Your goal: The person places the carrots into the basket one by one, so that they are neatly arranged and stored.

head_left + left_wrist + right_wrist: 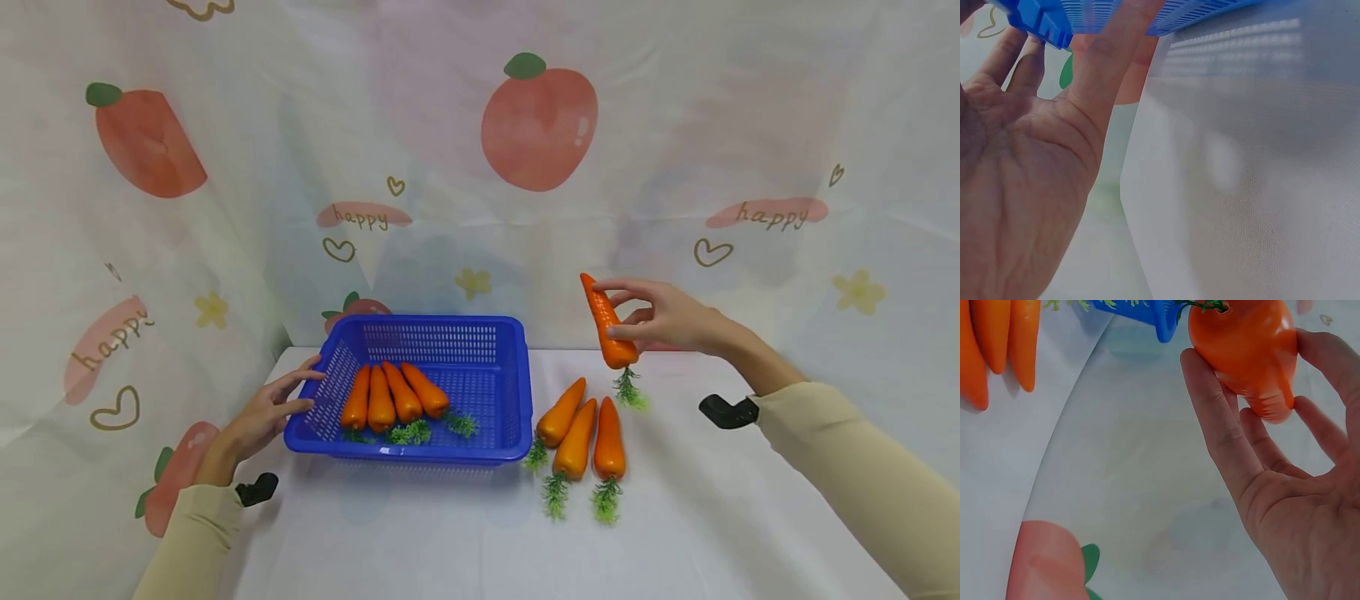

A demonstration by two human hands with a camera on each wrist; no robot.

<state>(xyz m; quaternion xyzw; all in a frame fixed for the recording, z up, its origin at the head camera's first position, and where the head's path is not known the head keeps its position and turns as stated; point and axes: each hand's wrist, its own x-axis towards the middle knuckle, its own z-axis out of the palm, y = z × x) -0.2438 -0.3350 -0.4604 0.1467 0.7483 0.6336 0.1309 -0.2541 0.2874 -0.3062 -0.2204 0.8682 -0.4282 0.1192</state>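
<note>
My right hand [660,321] pinches an orange toy carrot [603,312] between thumb and fingers and holds it in the air, tip up and green leaves down, to the right of a blue plastic basket [420,452]. The right wrist view shows the carrot's [1244,344] thick end against the fingers of that hand [1285,506]. Several carrots [393,396] lie side by side in the basket. Three more carrots [577,429] lie on the table, below the held one. My left hand [288,398] rests with straight fingers against the basket's left side [1041,22].
A white cloth [480,542] covers the table. A curtain printed with peaches [540,117] hangs close behind and on the left. In the right wrist view the basket's corner [1163,315] and the loose carrots [994,344] appear at the top.
</note>
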